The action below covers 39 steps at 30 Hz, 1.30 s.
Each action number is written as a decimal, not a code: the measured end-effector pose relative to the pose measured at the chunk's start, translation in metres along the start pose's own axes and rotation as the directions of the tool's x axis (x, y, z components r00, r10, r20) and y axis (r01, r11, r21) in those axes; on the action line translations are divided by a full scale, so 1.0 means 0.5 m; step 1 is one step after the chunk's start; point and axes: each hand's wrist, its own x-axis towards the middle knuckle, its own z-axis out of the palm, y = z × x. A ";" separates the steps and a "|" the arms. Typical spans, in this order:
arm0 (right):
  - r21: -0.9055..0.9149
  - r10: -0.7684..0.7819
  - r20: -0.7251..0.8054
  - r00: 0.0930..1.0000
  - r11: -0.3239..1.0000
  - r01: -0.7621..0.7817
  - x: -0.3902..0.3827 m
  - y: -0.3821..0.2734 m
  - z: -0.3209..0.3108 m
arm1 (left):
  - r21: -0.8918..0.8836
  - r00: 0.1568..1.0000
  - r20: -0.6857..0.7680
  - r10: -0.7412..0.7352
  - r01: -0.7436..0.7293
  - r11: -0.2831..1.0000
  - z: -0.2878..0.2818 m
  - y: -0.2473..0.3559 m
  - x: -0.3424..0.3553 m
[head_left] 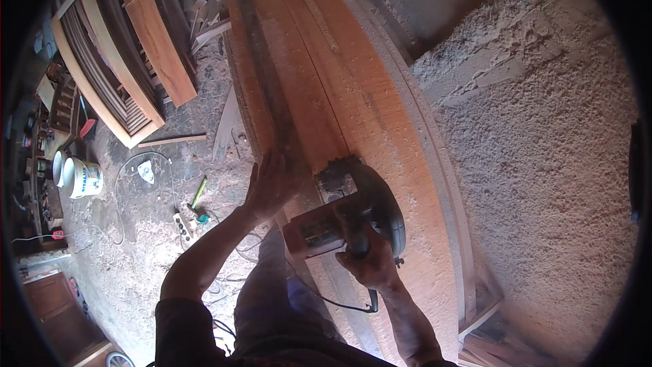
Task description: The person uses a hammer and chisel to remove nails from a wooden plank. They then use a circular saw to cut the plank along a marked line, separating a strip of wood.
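Observation:
My right hand (372, 258) is wrapped round the rear handle of a dark circular saw (384, 204), which sits on a long reddish-brown wooden board (401, 163). A thin dark line runs along the board from the saw's front to near the far end. My left hand (273, 180) lies with its fingers stretched out at the board's left side, against a long dark strip (261, 61) lying lengthwise on the wood. The saw's blade is hidden. From the saw's rear a black cord (346, 304) trails off to the left.
Sawdust covers the floor (136, 231) and lies heaped (530, 163) at the right. Slatted wooden frames (112, 75) lean at the far left. White buckets (85, 178), a power strip (182, 226) and a green-handled tool (199, 192) stand or lie left of the board. Cables cross the floor.

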 end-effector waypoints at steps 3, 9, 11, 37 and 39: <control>0.009 -0.006 0.009 1.000 1.000 0.006 0.017 -0.009 0.001 | 0.061 0.997 0.065 -0.039 0.035 0.998 -0.013 0.013 -0.002; 0.042 -0.037 -0.003 0.999 0.998 0.037 0.049 -0.024 0.008 | 0.067 0.997 -0.073 0.038 -0.033 0.997 -0.013 0.016 -0.002; 0.015 -0.006 -0.007 1.000 1.000 0.006 0.058 -0.026 0.009 | -0.003 0.987 -0.136 0.081 -0.082 0.997 0.001 0.003 -0.006; -0.029 0.004 0.026 1.000 1.000 -0.003 0.211 -0.075 0.030 | -0.194 0.992 -0.119 0.051 -0.074 0.978 0.053 -0.028 -0.010; -0.016 0.001 0.015 1.000 1.000 0.000 0.223 -0.080 0.032 | -0.042 0.983 -0.176 0.043 -0.052 0.998 0.039 -0.019 -0.013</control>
